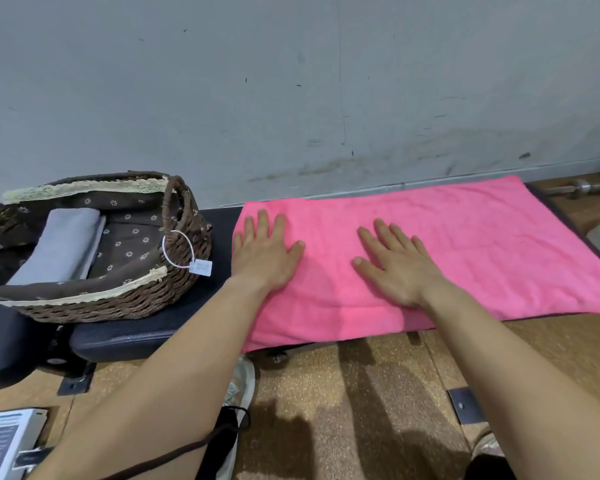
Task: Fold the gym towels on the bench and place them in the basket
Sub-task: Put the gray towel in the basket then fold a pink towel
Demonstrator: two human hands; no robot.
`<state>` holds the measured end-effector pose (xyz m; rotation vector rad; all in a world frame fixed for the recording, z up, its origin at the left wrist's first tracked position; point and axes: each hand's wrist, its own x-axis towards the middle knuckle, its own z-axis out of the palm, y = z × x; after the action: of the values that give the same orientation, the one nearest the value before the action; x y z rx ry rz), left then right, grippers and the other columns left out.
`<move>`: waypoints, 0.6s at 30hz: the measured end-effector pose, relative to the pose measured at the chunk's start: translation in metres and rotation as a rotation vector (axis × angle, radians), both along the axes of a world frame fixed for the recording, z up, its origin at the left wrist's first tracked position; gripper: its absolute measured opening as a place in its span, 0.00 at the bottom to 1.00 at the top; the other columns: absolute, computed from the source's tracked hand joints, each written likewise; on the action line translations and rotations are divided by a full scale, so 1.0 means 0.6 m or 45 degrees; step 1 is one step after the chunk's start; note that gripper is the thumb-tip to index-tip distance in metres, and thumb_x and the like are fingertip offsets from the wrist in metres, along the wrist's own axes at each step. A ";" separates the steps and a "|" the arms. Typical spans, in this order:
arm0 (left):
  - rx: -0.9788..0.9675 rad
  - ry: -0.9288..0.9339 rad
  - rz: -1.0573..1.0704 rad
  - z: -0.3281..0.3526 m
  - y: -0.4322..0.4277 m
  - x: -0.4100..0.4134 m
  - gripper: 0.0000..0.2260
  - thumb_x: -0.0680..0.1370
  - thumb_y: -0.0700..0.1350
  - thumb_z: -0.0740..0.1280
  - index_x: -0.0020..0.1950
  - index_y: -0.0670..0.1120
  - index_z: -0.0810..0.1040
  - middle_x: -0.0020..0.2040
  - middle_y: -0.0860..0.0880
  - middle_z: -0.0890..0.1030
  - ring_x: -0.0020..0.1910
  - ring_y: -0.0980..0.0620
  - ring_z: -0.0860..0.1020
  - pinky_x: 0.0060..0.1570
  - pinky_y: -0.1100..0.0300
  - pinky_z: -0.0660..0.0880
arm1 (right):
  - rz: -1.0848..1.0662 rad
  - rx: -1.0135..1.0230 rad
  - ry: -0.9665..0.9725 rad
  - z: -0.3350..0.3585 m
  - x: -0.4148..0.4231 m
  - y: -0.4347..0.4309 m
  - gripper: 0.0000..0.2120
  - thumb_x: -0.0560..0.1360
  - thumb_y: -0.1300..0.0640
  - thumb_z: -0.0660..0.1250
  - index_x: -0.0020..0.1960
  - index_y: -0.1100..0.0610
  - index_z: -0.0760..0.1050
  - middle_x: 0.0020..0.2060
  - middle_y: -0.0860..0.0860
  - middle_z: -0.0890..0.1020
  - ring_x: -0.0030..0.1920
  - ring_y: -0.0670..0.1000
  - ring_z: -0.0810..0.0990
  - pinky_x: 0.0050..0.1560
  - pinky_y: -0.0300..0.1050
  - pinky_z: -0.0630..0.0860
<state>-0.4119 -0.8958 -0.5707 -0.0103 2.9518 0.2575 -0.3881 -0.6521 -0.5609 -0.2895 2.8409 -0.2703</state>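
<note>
**Left hand (265, 252), right hand (395, 263): palms down on the pink towel (482, 244)**

Both hands lie released, fingers straight, pressing the pink towel, which is spread along the table (153, 327) just beside the basket (118, 303). Smoothing stage, by my read; the folding is not finished. Next up: grip the end farthest from the basket and bring it over. Inside the basket, a folded grey towel (66, 247) rests on the flowered lining (129, 237).
</note>
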 end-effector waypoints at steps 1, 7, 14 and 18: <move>-0.007 0.014 -0.019 -0.003 0.001 -0.009 0.31 0.82 0.63 0.48 0.82 0.52 0.46 0.82 0.45 0.42 0.80 0.42 0.42 0.77 0.44 0.42 | 0.009 0.033 -0.002 -0.006 -0.010 0.009 0.33 0.81 0.35 0.46 0.82 0.43 0.41 0.81 0.49 0.38 0.80 0.52 0.38 0.79 0.57 0.39; 0.031 0.170 -0.086 -0.011 0.017 -0.026 0.33 0.82 0.63 0.48 0.82 0.48 0.47 0.82 0.45 0.46 0.81 0.45 0.44 0.78 0.45 0.43 | -0.057 0.084 0.097 -0.021 -0.037 0.023 0.33 0.81 0.34 0.42 0.82 0.44 0.40 0.81 0.49 0.39 0.80 0.51 0.38 0.79 0.57 0.39; -0.090 0.102 -0.092 -0.019 -0.014 0.025 0.36 0.80 0.67 0.44 0.82 0.48 0.43 0.81 0.44 0.41 0.80 0.44 0.40 0.78 0.44 0.42 | 0.051 0.101 0.116 -0.023 -0.003 0.013 0.35 0.79 0.32 0.41 0.81 0.44 0.39 0.80 0.48 0.37 0.80 0.51 0.37 0.79 0.56 0.39; -0.051 0.103 -0.101 -0.011 -0.020 0.033 0.35 0.80 0.66 0.46 0.82 0.48 0.46 0.82 0.45 0.43 0.80 0.45 0.42 0.78 0.45 0.44 | 0.068 0.026 0.148 -0.003 0.005 -0.003 0.37 0.78 0.30 0.42 0.82 0.45 0.41 0.81 0.48 0.40 0.81 0.51 0.39 0.79 0.56 0.38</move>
<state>-0.3920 -0.9075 -0.5772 0.1149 3.0284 0.1925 -0.3850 -0.6541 -0.5624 -0.3888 2.9432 -0.2197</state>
